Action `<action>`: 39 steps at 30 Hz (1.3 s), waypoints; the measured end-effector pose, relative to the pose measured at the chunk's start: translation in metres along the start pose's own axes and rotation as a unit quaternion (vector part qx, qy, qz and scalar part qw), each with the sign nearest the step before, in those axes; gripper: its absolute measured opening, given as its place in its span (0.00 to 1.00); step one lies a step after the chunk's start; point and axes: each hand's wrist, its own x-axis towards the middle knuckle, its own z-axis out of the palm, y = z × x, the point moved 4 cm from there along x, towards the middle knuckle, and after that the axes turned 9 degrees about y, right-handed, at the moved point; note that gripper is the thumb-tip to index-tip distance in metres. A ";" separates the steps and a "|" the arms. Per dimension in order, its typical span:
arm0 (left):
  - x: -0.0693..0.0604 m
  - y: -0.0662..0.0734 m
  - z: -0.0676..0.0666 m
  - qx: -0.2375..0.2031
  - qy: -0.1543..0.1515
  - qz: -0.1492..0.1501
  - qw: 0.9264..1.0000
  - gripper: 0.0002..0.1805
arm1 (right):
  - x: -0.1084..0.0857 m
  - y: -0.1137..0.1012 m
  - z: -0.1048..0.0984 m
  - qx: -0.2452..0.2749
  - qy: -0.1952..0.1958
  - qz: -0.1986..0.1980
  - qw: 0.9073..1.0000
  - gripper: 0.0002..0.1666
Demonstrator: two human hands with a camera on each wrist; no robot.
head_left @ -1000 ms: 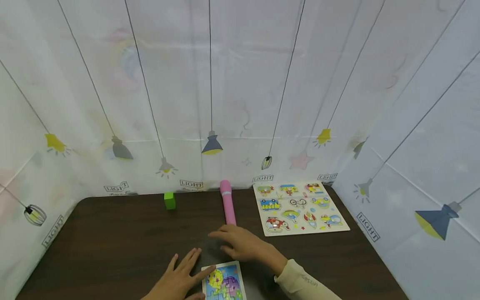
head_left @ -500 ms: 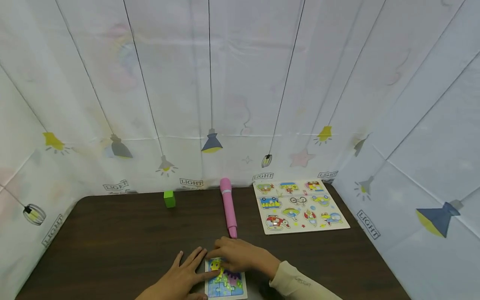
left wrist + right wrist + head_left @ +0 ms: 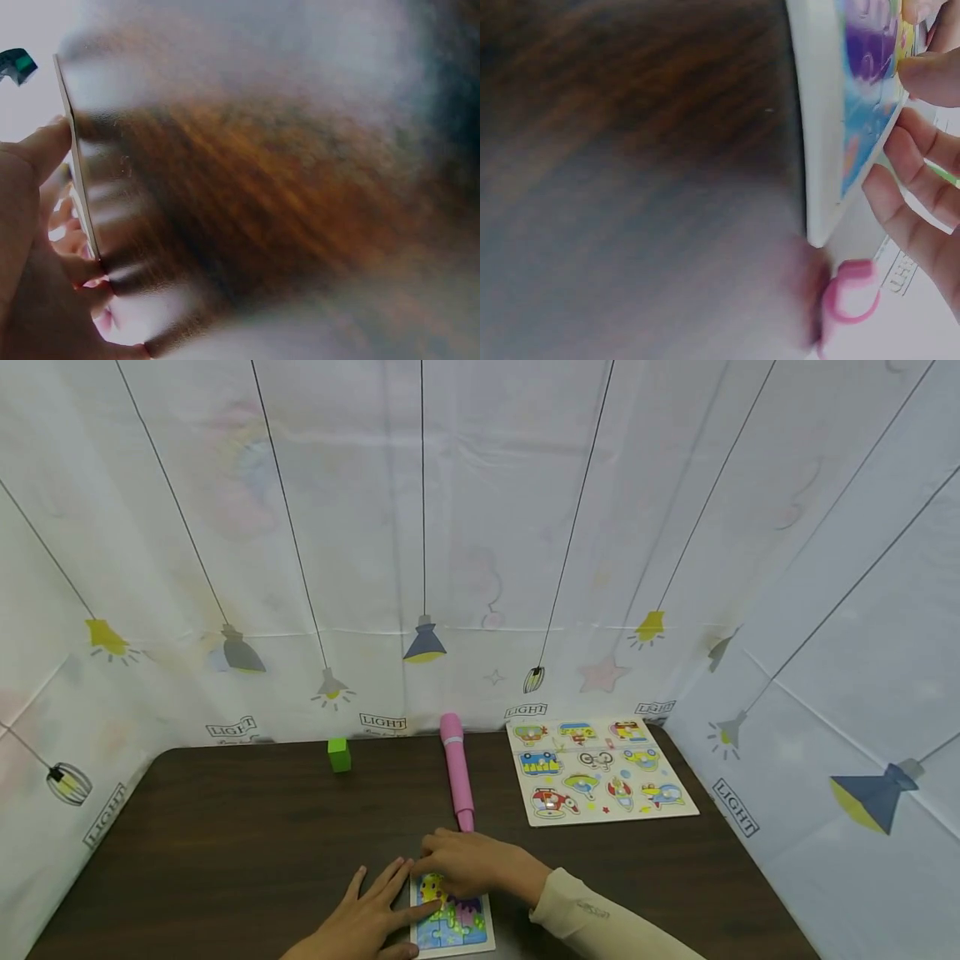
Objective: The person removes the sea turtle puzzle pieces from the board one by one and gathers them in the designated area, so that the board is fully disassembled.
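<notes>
A small jigsaw puzzle [image 3: 452,933] in a pale tray lies flat at the table's near edge, with yellow, purple and blue in its picture. My left hand [image 3: 366,912] lies beside it with fingers spread, one digit reaching over the picture. In the left wrist view the tray's edge [image 3: 85,196] is side-on against that hand. My right hand [image 3: 480,863] is bent over the puzzle's far edge and covers its upper part. The right wrist view shows the right thumb [image 3: 932,79] on the picture and other fingers [image 3: 911,154] against the outer rim.
A pink marker-shaped stick [image 3: 457,768] lies just beyond my right hand. A board with vehicle pictures [image 3: 607,814] lies at the right. Toward the back left sits a green cube [image 3: 339,755]. A white lamp-printed curtain [image 3: 480,543] hangs along the table's back and sides.
My right hand has come down from above the table near the pink stick onto the puzzle's far edge. The puzzle has turned slightly and shifted right. The left hand has barely moved.
</notes>
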 end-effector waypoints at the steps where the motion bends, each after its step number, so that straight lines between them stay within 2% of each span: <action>1: 0.000 0.000 0.001 -0.004 -0.001 -0.001 1.000 0.32 | 0.001 -0.001 0.000 -0.012 -0.004 -0.003 1.000 0.23; 7: -0.001 -0.001 0.003 -0.022 0.000 -0.003 1.000 0.31 | 0.003 -0.008 0.003 -0.102 -0.016 -0.041 0.994 0.20; 12: 0.000 0.000 -0.001 -0.034 0.005 0.002 0.999 0.31 | 0.002 -0.013 0.002 -0.148 -0.019 -0.058 0.987 0.21; 19: 0.006 0.002 -0.005 -0.037 0.003 0.005 0.999 0.32 | 0.002 -0.012 -0.003 -0.175 -0.018 -0.063 0.982 0.21; 28: -0.002 -0.002 0.005 -0.004 -0.014 -0.002 1.000 0.37 | 0.007 -0.026 0.010 -0.212 0.011 -0.107 0.971 0.21; 31: -0.001 0.000 0.004 -0.008 -0.008 -0.010 1.000 0.33 | 0.008 -0.026 0.011 -0.229 0.017 -0.106 0.967 0.21; 39: 0.004 0.001 0.000 -0.016 -0.004 -0.016 1.000 0.31 | 0.003 -0.021 0.008 -0.215 0.041 -0.120 0.968 0.20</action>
